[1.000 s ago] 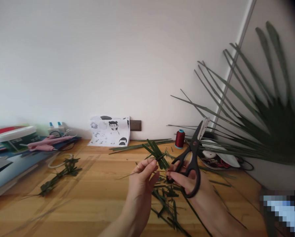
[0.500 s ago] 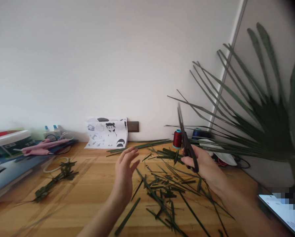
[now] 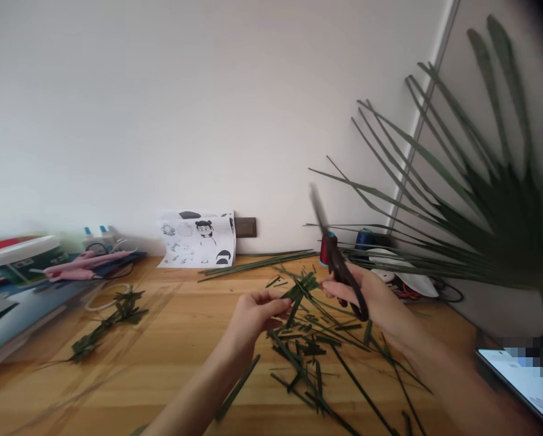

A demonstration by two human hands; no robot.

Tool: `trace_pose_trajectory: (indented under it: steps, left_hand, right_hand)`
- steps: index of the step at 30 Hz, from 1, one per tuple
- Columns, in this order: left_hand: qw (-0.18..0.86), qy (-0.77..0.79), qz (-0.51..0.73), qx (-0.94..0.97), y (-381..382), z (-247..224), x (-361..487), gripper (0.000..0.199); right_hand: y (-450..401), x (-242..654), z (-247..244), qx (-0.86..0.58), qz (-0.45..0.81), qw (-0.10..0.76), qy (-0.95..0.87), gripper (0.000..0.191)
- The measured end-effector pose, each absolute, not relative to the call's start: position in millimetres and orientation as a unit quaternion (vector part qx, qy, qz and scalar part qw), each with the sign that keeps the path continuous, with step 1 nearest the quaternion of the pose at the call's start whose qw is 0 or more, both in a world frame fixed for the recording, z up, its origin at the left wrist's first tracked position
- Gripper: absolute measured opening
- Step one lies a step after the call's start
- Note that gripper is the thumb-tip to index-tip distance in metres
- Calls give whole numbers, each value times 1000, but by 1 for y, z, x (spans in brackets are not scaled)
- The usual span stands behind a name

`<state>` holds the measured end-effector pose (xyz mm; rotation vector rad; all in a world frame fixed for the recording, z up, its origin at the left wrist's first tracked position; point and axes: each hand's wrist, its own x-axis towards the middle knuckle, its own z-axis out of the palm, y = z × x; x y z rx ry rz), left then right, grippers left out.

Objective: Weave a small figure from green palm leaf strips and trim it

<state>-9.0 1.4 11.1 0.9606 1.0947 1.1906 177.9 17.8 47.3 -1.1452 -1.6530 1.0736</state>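
My left hand (image 3: 257, 315) pinches a small bundle of folded green palm-leaf strips (image 3: 302, 286) above the wooden table. Just right of it, my right hand (image 3: 366, 293) grips black scissors (image 3: 339, 266), blades pointing up and to the left. The right fingertips come close to the bundle's right end; whether they touch it I cannot tell. Under and in front of both hands lie many cut strips and scraps of leaf (image 3: 314, 348). On the left of the table rests a woven leaf figure (image 3: 105, 324) beside a pale ring (image 3: 103, 300).
A big palm fan leaf (image 3: 494, 224) leans in from the right. Red (image 3: 328, 249) and blue thread spools (image 3: 365, 238) stand at the back. A printed sheet (image 3: 197, 239) leans on the wall. Pink glue gun (image 3: 87, 265) and white-lidded tub (image 3: 23, 257) sit left; a phone (image 3: 521, 384) lies right.
My left hand has moved right and closed on the leaf bundle, which was at my right fingertips. The scissors have tilted further left in my right hand.
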Motion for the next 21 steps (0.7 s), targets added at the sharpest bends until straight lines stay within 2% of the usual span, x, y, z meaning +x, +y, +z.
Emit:
trace_pose_trajectory:
  steps: [4, 12, 18, 21]
  left_hand:
    - [611, 451, 542, 359, -2, 9, -4, 13]
    - [643, 435, 524, 351, -7, 8, 3, 14]
    - [621, 427, 550, 360, -4, 14, 4, 33]
    - [627, 401, 544, 387, -7, 14, 4, 23]
  right_hand:
    - [19, 173, 44, -456, 400, 443, -660, 21]
    - [15, 166, 39, -457, 414, 429, -660, 21]
    - [13, 168, 40, -433, 459, 380, -677, 19]
    - [12, 167, 37, -417, 473, 350, -692, 19]
